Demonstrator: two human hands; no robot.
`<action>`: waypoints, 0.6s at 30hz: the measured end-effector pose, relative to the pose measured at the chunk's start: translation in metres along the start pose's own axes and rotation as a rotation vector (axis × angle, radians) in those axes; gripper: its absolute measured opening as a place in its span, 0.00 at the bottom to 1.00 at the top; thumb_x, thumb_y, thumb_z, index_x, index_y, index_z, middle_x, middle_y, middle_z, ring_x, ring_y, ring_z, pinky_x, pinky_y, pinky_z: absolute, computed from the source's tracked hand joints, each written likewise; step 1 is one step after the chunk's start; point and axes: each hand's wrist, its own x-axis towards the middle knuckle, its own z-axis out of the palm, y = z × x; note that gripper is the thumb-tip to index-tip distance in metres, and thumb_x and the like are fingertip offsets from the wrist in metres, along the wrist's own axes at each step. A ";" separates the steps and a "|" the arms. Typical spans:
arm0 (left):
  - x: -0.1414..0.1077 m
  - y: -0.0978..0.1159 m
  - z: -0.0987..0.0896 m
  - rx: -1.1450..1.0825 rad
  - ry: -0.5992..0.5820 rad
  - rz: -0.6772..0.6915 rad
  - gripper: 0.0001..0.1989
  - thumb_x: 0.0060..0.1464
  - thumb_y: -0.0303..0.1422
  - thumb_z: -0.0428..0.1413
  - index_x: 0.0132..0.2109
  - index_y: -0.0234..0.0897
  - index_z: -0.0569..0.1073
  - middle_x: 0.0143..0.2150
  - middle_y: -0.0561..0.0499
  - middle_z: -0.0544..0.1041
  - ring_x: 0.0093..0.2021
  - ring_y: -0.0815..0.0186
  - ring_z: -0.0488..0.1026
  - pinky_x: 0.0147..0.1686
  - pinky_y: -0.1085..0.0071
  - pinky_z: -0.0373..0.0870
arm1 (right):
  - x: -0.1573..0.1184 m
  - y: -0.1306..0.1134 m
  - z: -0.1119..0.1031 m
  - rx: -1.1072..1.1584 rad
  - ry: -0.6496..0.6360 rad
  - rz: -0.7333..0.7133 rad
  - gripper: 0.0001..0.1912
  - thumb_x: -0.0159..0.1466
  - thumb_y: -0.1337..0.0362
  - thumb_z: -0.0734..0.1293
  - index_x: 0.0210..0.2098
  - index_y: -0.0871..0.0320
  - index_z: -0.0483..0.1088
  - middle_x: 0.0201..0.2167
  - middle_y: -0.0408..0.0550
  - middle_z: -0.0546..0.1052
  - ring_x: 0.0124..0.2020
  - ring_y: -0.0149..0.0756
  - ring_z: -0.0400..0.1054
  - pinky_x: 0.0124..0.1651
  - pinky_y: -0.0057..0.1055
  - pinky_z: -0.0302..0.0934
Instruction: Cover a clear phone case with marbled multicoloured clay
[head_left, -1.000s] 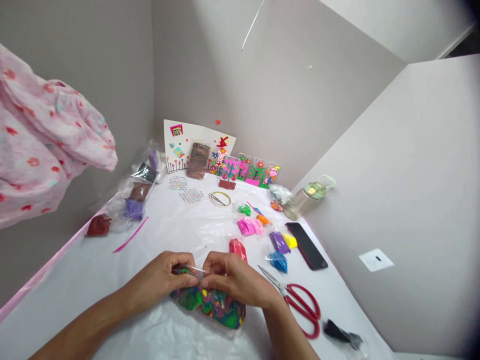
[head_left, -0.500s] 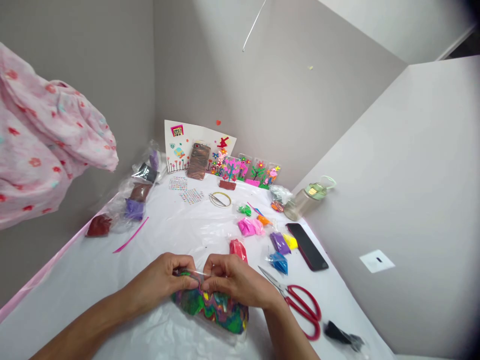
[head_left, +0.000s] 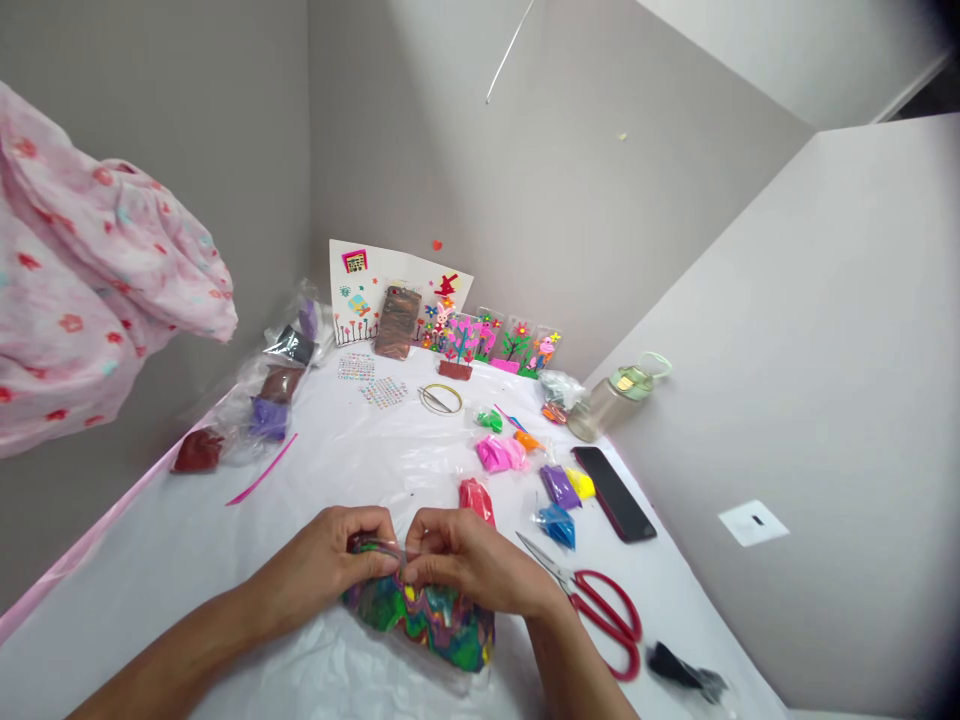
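From my end, left hand (head_left: 341, 550) and right hand (head_left: 469, 560) both pinch top edge of clear plastic pouch with marbled multicolored clay (head_left: 450, 632), thumbs almost meeting. Pouch at near part of white-covered table (head_left: 360, 450); can't tell if its underside touches. I see red packet (head_left: 475, 496) just beyond right hand, red-handled scissors (head_left: 576, 582) lying open to its right, black-screened phone (head_left: 615, 493) farther off, near wall. Pink strip (head_left: 264, 470) well left of packet.
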 end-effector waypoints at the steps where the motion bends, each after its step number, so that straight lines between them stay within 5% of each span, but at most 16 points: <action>1: -0.001 0.000 -0.001 0.015 -0.001 0.003 0.08 0.51 0.36 0.59 0.29 0.36 0.72 0.24 0.58 0.67 0.28 0.68 0.60 0.29 0.73 0.53 | 0.000 0.000 0.000 -0.007 -0.014 -0.005 0.18 0.60 0.50 0.72 0.34 0.58 0.68 0.27 0.41 0.74 0.26 0.27 0.61 0.26 0.23 0.52; 5: -0.001 -0.001 -0.005 0.030 -0.041 -0.006 0.12 0.56 0.40 0.57 0.32 0.36 0.75 0.25 0.57 0.68 0.28 0.68 0.61 0.29 0.73 0.54 | 0.000 0.000 -0.004 -0.070 -0.042 -0.023 0.15 0.63 0.53 0.70 0.34 0.59 0.70 0.25 0.40 0.71 0.26 0.27 0.59 0.27 0.23 0.52; 8: 0.000 -0.004 -0.004 -0.055 -0.066 -0.019 0.09 0.50 0.38 0.62 0.36 0.36 0.76 0.29 0.57 0.72 0.30 0.67 0.65 0.30 0.73 0.57 | 0.000 0.000 -0.005 -0.095 -0.023 -0.014 0.12 0.64 0.55 0.69 0.34 0.59 0.71 0.24 0.39 0.70 0.25 0.27 0.58 0.27 0.23 0.51; 14: 0.000 -0.003 0.002 -0.011 0.017 -0.002 0.08 0.52 0.35 0.60 0.28 0.36 0.73 0.24 0.58 0.70 0.28 0.68 0.63 0.29 0.73 0.55 | 0.001 0.003 -0.002 -0.101 -0.022 0.008 0.10 0.64 0.58 0.69 0.33 0.59 0.71 0.26 0.40 0.72 0.26 0.28 0.60 0.28 0.24 0.52; 18: 0.001 -0.002 -0.004 -0.070 0.016 0.007 0.10 0.51 0.39 0.62 0.34 0.36 0.75 0.28 0.57 0.72 0.30 0.67 0.66 0.31 0.73 0.58 | 0.002 0.001 -0.002 -0.042 0.021 -0.017 0.10 0.65 0.58 0.68 0.34 0.59 0.72 0.26 0.40 0.72 0.25 0.27 0.58 0.28 0.24 0.50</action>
